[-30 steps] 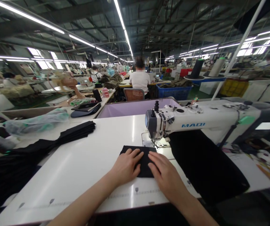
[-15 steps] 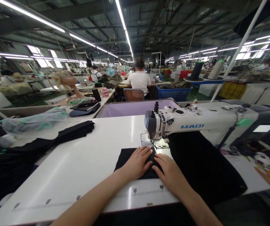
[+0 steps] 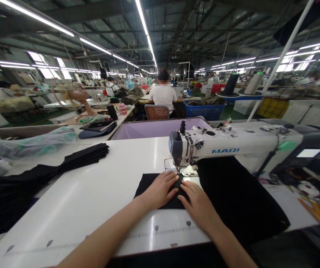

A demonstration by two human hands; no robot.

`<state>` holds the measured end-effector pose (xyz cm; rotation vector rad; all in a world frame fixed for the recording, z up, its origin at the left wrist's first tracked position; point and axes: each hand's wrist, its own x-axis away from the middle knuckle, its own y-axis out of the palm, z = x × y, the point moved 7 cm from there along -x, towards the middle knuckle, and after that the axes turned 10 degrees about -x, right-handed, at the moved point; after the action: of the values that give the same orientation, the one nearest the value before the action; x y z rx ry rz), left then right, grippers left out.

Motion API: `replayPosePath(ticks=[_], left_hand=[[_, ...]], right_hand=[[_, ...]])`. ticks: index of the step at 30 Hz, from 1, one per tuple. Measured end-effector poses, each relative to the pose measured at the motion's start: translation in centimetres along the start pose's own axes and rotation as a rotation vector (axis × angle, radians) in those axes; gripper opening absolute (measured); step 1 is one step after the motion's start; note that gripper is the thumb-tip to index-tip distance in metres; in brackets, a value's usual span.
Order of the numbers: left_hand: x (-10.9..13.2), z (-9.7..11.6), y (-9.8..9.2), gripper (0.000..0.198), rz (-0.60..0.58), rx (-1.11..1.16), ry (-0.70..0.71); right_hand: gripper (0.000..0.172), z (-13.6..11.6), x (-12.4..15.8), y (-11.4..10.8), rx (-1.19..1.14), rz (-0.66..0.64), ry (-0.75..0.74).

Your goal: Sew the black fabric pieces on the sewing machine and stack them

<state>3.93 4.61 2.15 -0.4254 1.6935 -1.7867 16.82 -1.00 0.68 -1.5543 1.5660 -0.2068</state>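
A small piece of black fabric (image 3: 146, 184) lies on the white table under both hands, its far edge by the needle area. My left hand (image 3: 162, 190) rests flat on it, fingers stretched toward the presser foot. Just to the right, my right hand (image 3: 195, 199) presses on the fabric's right part with its fingers extended and thumb apart. The white sewing machine (image 3: 224, 143) stands over the far edge, its lit needle plate (image 3: 190, 171) right beyond my fingertips. My hands hide much of the fabric.
A larger black cloth (image 3: 238, 197) spreads right of my hands, partly beneath the machine arm. Folded black pieces (image 3: 85, 155) lie at the left. Thread cones (image 3: 231, 85) stand behind the machine. Orange-handled scissors (image 3: 314, 212) lie far right. A person in white (image 3: 162, 96) sits ahead.
The whole view has shifted slightly, so things sit a little further left and up. My hands keep the same pose on the fabric, with no clear movement over it.
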Motion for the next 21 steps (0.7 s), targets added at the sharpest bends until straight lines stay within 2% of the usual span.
replayPosePath(ticks=[12, 15, 19, 21], left_hand=[[-0.4, -0.4, -0.3, 0.049, -0.028, -0.020, 0.041], [0.6, 1.1, -0.7, 0.047, -0.041, -0.064, 0.044], [3.3, 4.7, -1.2, 0.039, -0.049, -0.053, 0.150], [4.3, 5.8, -1.4, 0.038, -0.035, -0.052, 0.180]], right_hand=[[0.031, -0.6, -0.4, -0.1, 0.028, -0.038, 0.033], [0.031, -1.1, 0.6, -0.7, 0.034, -0.067, 0.023], [0.031, -1.6, 2.8, -1.5, 0.038, -0.113, -0.035], [0.032, -1.9, 3.5, -1.8, 0.043, -0.145, -0.071]])
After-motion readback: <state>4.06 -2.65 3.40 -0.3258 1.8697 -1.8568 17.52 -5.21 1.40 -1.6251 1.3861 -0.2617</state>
